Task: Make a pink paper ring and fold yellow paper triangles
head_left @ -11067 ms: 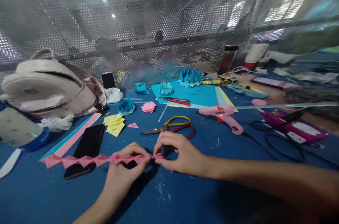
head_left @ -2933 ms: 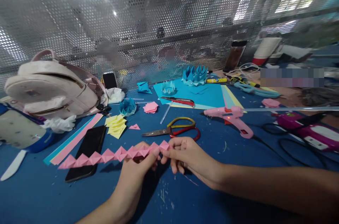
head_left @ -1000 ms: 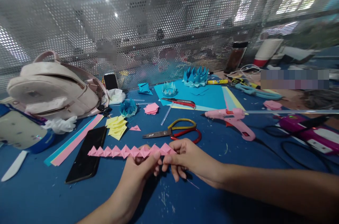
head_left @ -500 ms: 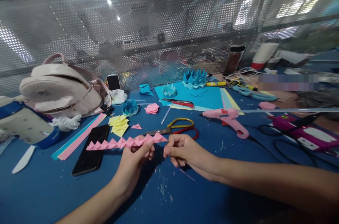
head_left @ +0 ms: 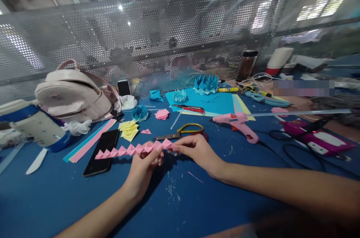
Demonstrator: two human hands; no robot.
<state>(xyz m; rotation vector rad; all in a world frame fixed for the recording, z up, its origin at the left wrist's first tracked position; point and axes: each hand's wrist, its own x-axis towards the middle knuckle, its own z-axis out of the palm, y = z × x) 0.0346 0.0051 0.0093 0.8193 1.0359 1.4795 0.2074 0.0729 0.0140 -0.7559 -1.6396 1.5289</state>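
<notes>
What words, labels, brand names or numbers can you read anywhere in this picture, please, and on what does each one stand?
None can be read.
Yellow glue stick: any print is too small and blurred.
Magenta packet: its white panel shows no legible print.
White cup: its red band shows no legible print.
Black phone: screen dark.
Folded pink paper strip held in the left hand and right hand: unprinted.

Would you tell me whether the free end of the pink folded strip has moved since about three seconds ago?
Yes. The pink folded strip has bunched rightward: its free end now hangs over the black phone, not left of it.
</notes>
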